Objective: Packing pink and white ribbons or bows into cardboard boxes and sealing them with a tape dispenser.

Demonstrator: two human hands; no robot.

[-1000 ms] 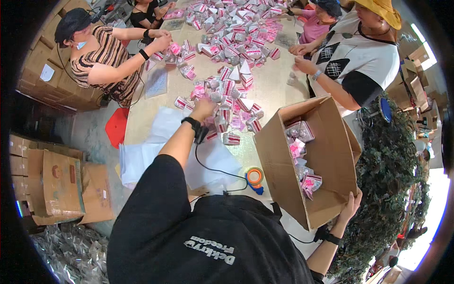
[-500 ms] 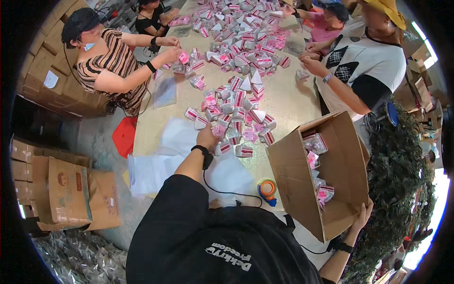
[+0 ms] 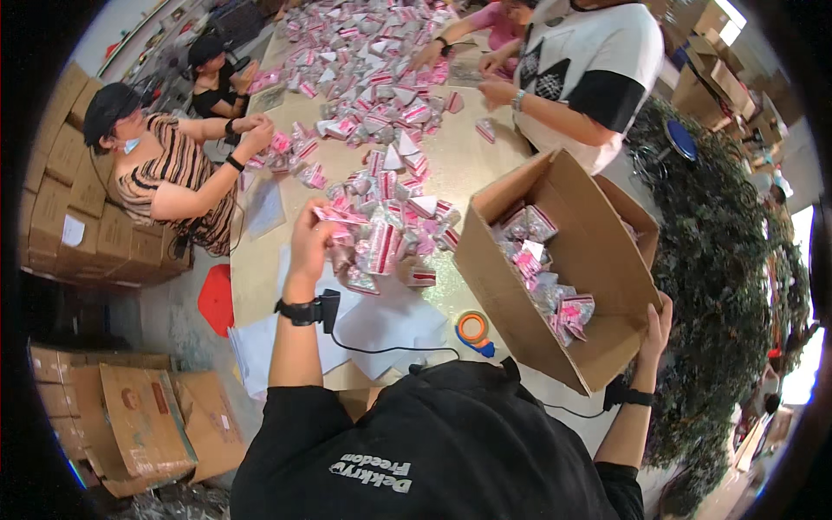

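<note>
left grip: the left hand (image 3: 309,243) is pinched, thumb and fingers nearly together, on a pink card edge. pink-labelled clear packets (image 3: 382,250) crowd directly right of and below the fingertips; how many of them actually hang from the pinch cannot be told, as they overlap.

right grip: the right hand (image 3: 656,333) is curled around the near right edge of a cardboard carton (image 3: 611,260), fingers lapped over the board, no packet in it. the carton leans at a tilt, its mouth facing up; what bears its weight underneath is hidden.

handling note (judgement): a pinch on the stiff card seems sound, since the bag part looks slick and lumpy. best to bring the cards flush between thumb and fingers, so that none slips, and to lift clear of neighbouring packets. the right hand should keep firm hold of the rim; a loose hold could let the carton tip.

just inward of the right grip: a few bagged packets (image 3: 572,314) lie against the carton's inner left side.

below and right of the left grip: white sheets (image 3: 394,322) on the table (image 3: 472,178), then an orange tape roll (image 3: 471,327), near the carton.

beyond the left grip: a large heap of like packets (image 3: 377,108). farther left, a co-worker in a striped top (image 3: 186,165), hands raised together at the table's edge.
</note>
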